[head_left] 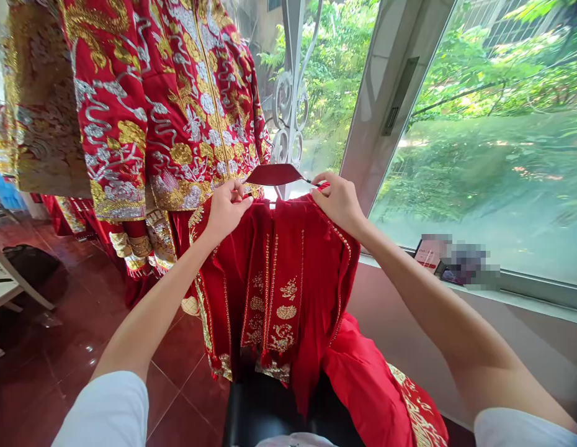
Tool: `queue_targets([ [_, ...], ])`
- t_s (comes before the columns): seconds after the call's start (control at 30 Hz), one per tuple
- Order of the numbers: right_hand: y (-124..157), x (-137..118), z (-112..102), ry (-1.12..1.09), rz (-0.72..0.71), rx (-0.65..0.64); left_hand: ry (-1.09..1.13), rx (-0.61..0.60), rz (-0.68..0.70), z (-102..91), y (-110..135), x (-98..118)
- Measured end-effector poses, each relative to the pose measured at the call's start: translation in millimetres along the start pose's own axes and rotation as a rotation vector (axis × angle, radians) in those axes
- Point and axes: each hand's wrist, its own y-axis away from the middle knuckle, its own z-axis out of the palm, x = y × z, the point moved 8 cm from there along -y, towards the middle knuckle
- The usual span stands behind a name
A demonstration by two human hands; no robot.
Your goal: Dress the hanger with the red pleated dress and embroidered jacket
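Observation:
A red garment (311,267) with gold embroidery and beaded edging hangs spread out in front of me. My left hand (227,208) pinches its upper left corner, fingers closed. At the upper right corner my right hand (339,200) grips the cloth near a thin dark strip. Between the two hands, a stiff dark red band (275,174) stands above the top edge; I cannot tell whether it is a collar or part of a hanger. The garment's lower end hangs over a black seat (258,406). Bright red cloth (367,379) with a gold-patterned border drapes at the right of the seat.
An embroidered red jacket (195,112) hangs close at the left, with more costumes behind it. A white metal scroll stand (288,112) rises before the window. Phone-like objects (432,251) rest on the sill. A white chair (18,279) stands on the tiled floor (177,385).

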Motion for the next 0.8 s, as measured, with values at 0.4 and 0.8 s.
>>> queue_targets([
  [0.4, 15.0, -11.8, 56.3, -0.687, 0.178, -0.722, -0.599, 0.058, 0.142, 5.4, 14.3, 26.0],
  [0.8, -5.6, -23.7, 46.7, -0.555, -0.009, 0.026, 0.108, -0.103, -0.082, 55.8, -3.8, -3.1],
])
